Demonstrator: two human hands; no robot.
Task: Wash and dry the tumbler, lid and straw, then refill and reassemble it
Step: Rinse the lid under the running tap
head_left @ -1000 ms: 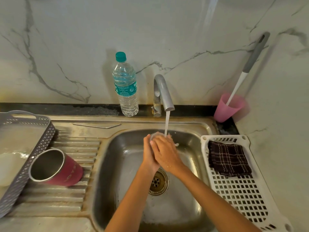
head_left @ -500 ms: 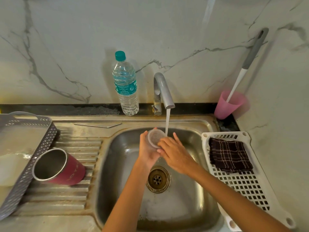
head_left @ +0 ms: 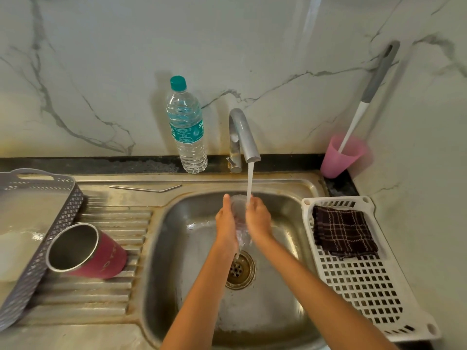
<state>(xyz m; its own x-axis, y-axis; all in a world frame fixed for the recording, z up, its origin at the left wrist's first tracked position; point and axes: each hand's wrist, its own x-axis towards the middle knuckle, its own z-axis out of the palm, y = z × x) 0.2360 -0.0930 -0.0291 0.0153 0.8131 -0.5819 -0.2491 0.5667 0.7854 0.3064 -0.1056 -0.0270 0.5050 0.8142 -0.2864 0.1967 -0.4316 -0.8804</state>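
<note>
Change: the lid [head_left: 238, 205], face-on a moment ago, now stands edge-on under the tap [head_left: 243, 137] stream; I'd say rinsing, with drying yet to come
Grip: left hand [head_left: 226, 221] and right hand [head_left: 258, 219] clasp the lid between them
Tumbler [head_left: 86, 251]: well left of the grip, on its side, empty
Bottle [head_left: 187, 127]: beyond the grip, capped, nearly full
Pink cup [head_left: 341, 157]: far right, holds a brush [head_left: 374, 82]
White tray [head_left: 366, 286]: right of the grip, holds a cloth [head_left: 343, 231]

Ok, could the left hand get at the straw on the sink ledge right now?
Probably, once freed: the left hand holds the lid under the tap, and nothing lies between it and the straw.
</note>
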